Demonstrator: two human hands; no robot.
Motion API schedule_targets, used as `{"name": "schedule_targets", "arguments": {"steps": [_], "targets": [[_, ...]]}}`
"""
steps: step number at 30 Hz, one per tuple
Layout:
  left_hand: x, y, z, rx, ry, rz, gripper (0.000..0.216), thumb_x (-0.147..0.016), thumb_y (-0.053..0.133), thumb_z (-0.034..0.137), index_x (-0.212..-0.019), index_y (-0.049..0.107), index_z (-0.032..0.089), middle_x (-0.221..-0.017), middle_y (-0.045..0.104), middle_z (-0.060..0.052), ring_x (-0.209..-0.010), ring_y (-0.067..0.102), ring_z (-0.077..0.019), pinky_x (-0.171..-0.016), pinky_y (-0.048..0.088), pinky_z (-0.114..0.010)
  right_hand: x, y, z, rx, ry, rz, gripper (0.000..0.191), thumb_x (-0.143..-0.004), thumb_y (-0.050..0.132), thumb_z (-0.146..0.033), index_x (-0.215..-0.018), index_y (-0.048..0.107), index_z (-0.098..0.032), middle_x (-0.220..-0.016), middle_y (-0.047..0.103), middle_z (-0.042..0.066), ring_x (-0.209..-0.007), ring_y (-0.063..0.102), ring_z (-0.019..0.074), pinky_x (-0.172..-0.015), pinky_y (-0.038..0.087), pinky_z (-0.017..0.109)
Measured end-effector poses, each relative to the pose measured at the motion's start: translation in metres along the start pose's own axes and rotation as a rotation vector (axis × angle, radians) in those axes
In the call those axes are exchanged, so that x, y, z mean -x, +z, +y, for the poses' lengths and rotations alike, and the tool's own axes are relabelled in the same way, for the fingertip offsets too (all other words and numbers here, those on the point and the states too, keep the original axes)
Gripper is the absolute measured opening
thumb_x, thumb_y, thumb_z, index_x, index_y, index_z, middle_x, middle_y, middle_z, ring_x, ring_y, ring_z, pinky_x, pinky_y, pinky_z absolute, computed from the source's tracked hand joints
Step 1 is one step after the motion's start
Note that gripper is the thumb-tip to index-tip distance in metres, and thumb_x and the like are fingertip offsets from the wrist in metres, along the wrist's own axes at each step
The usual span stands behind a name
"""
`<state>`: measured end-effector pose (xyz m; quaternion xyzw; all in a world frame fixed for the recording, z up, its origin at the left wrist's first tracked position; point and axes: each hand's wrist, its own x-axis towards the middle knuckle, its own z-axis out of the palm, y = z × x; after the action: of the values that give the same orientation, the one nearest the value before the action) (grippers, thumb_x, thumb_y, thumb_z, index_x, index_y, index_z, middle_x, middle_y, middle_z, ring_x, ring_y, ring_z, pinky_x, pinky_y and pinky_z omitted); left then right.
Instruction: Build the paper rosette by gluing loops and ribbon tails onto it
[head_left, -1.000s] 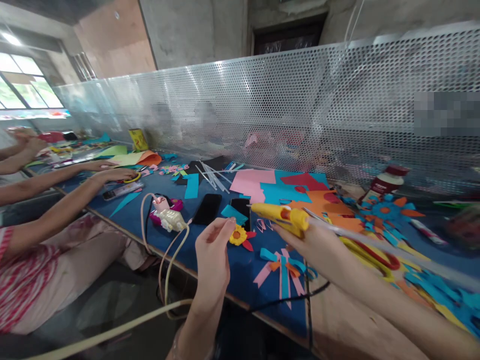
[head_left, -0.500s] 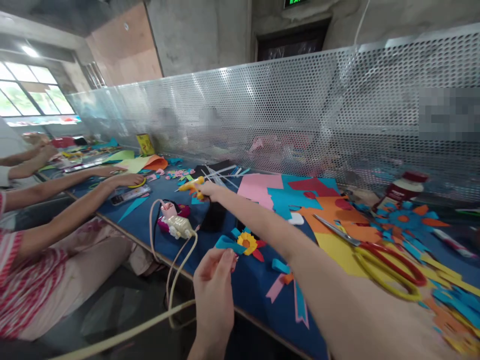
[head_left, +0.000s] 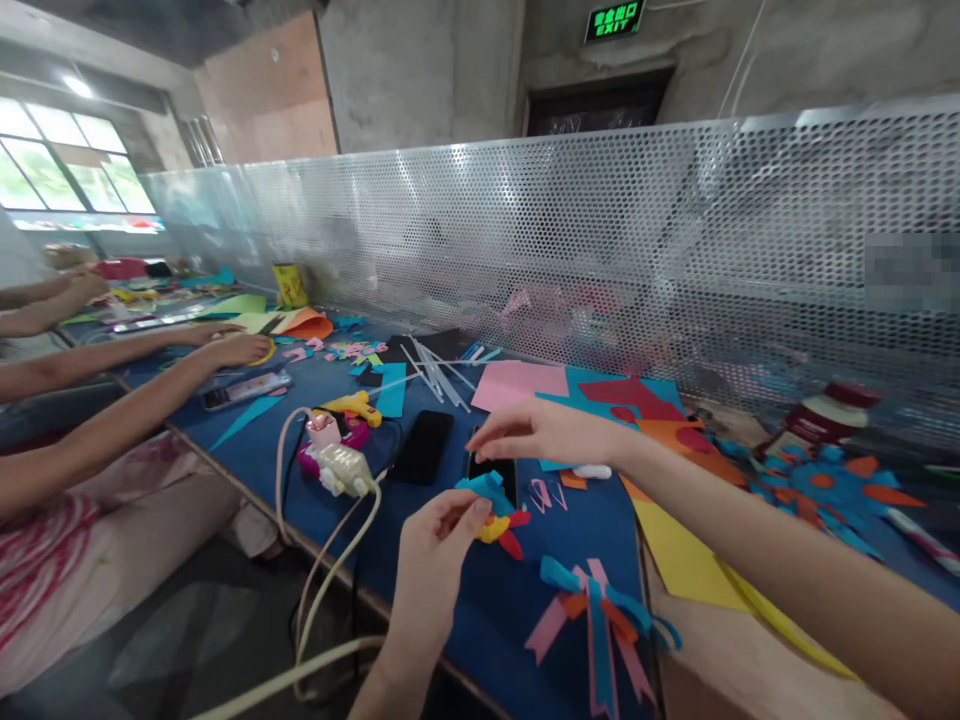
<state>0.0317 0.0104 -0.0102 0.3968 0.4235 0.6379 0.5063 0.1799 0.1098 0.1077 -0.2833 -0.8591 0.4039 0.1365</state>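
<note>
My left hand (head_left: 435, 545) pinches the paper flower (head_left: 496, 510); right hand (head_left: 536, 432) hovers just above it, loosely open and empty. Fresh glue could let the blue strip slide.

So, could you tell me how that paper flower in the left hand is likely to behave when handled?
The paper flower looks thin and layered, so it is probably very light and floppy. The left hand pinches it by its fingertips alone, suggesting little weight. Its petals would likely crease or tear if squeezed.
</note>
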Motion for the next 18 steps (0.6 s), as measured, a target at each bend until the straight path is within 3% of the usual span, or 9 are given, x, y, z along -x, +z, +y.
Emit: {"name": "schedule_targets", "arguments": {"steps": [4, 10, 12, 15, 18], "targets": [[-0.004, 0.007, 0.000, -0.089, -0.003, -0.110, 0.020, -0.073, 0.072, 0.034, -0.080, 0.073, 0.015, -0.075, 0.069, -0.005, -0.070, 0.060, -0.0153, -0.065, 0.047, -0.022, 0.041, 0.003, -0.004, 0.126, -0.006, 0.028, 0.021, -0.084, 0.058, -0.036, -0.096, 0.071, -0.026, -0.093, 0.069, 0.000, -0.083, 0.062, 0.0150, -0.073, 0.047, 0.026], [-0.009, 0.008, 0.001, -0.348, 0.031, -0.195, 0.028, -0.078, 0.065, 0.042, -0.086, 0.071, 0.016, -0.077, 0.069, -0.007, -0.072, 0.062, -0.0191, -0.065, 0.047, -0.027, 0.050, 0.011, 0.003, 0.179, 0.007, 0.142, 0.010, -0.080, 0.059, -0.026, -0.080, 0.069, -0.023, -0.081, 0.065, 0.000, -0.074, 0.058, 0.0139, -0.064, 0.044, 0.025], [-0.012, 0.005, 0.001, -0.534, 0.142, -0.158, 0.030, -0.082, 0.060, 0.043, -0.095, 0.070, 0.018, -0.086, 0.069, -0.008, -0.079, 0.062, -0.0214, -0.070, 0.048, -0.031, 0.052, 0.014, 0.010, 0.181, 0.029, 0.246, 0.010, -0.078, 0.057, -0.022, -0.078, 0.067, -0.022, -0.078, 0.065, -0.001, -0.072, 0.057, 0.0134, -0.064, 0.043, 0.025], [-0.016, -0.002, -0.005, -0.928, 0.406, 0.029, 0.032, -0.082, 0.060, 0.040, -0.108, 0.065, 0.022, -0.106, 0.065, -0.009, -0.097, 0.058, -0.0263, -0.085, 0.044, -0.039, 0.057, 0.022, 0.025, 0.105, 0.108, 0.448, 0.009, -0.076, 0.057, -0.020, -0.075, 0.066, -0.021, -0.074, 0.064, -0.001, -0.069, 0.056, 0.0131, -0.063, 0.042, 0.026], [-0.018, -0.007, -0.015, -1.267, 0.436, 0.059, 0.034, -0.076, 0.067, 0.043, -0.104, 0.065, 0.024, -0.112, 0.062, -0.008, -0.104, 0.052, -0.0307, -0.086, 0.041, -0.043, 0.064, 0.031, 0.041, 0.017, 0.177, 0.572, 0.008, -0.073, 0.059, -0.023, -0.076, 0.065, -0.020, -0.074, 0.065, -0.001, -0.069, 0.056, 0.0139, -0.063, 0.042, 0.027]]}}
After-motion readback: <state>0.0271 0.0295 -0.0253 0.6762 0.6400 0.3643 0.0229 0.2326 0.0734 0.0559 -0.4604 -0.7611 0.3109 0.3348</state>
